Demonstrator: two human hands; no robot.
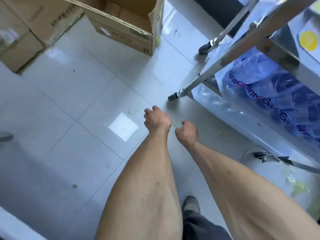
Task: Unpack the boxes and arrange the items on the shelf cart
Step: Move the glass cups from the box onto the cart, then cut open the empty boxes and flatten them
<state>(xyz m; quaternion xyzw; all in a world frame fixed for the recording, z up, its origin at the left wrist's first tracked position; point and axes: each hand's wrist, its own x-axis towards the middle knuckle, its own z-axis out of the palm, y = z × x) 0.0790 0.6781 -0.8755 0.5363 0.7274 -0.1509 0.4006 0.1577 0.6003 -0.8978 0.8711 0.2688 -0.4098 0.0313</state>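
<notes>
1. Hands first: both arms reach out and down over the tiled floor [72, 104]. The left hand [156, 119] has its fingers [148, 111] curled in loosely and nothing in them. The right hand [187, 131], just beside it, looks the same, fingers tucked under and holding nothing.
2. Open cardboard box [124, 26] sits on the floor up top, flaps up. Can't tell what's inside from here.
3. More cardboard boxes [22, 32] are stacked at the upper left, pretty blurry.
4. Shelf cart [230, 54] is on the right, a metal frame on caster wheels [173, 97], well apart from the open box.
5. On the cart's bottom shelf there's a clear blue-printed plastic pack [270, 94] of what looks like bottles. Higher up there's something with a yellow label [309, 40], too cropped to identify.
6. A shoe [191, 204] and a dark trouser leg show between the forearms at the bottom.
</notes>
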